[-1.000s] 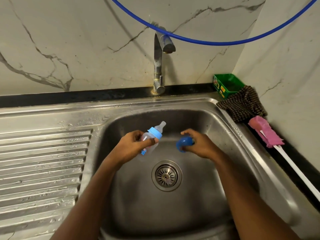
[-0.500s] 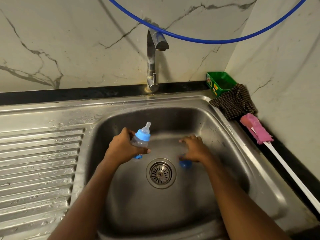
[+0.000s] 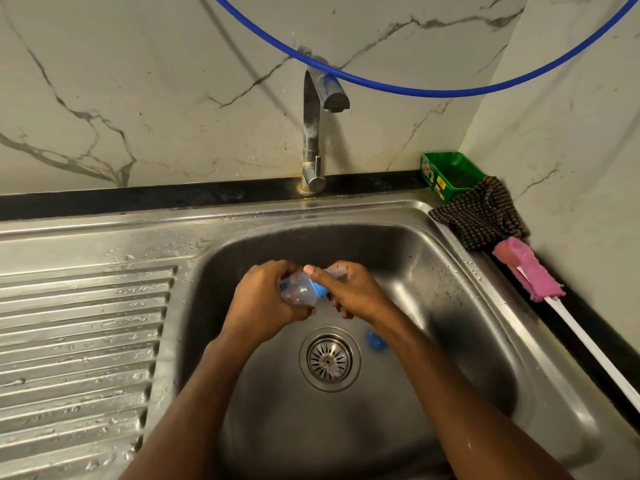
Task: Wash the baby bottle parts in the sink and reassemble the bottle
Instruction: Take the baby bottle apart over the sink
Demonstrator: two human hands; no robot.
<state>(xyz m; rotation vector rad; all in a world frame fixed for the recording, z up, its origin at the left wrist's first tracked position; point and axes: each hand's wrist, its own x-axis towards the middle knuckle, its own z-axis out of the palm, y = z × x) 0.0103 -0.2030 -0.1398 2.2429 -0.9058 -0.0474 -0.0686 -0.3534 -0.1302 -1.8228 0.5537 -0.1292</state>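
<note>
- Stainless steel sink (image 3: 450,271) fills the view, and both hands meet over the middle of its basin, above and behind the drain (image 3: 329,358).
- The left hand (image 3: 263,303) wraps its curled fingers round the clear body of the bottle (image 3: 298,291), which lies roughly level with its top end to the right.
- The right hand (image 3: 360,296) grips the top end: its thumb lies across the blue collar (image 3: 320,289) and its fingers curl round the far side, hiding most of the teat.
- A blue cap (image 3: 375,341) lies on the basin floor just right of the drain, partly hidden under the right wrist.
- The tap (image 3: 311,133) stands at the back rim, its spout above and behind the hands, apart from them; no water shows.
- A blue hose (image 3: 415,90) loops across the marble wall in front of the tap's top.
- On the right rim sit a green box (image 3: 450,174) in the corner, a checked cloth (image 3: 481,216) touching it, and a pink sponge brush (image 3: 526,271) whose white handle (image 3: 595,355) runs along the dark counter edge.
- The ribbed draining board (image 3: 79,341) on the left is wet with drops.
- Bare basin floor lies in front of the drain, between the forearms.
</note>
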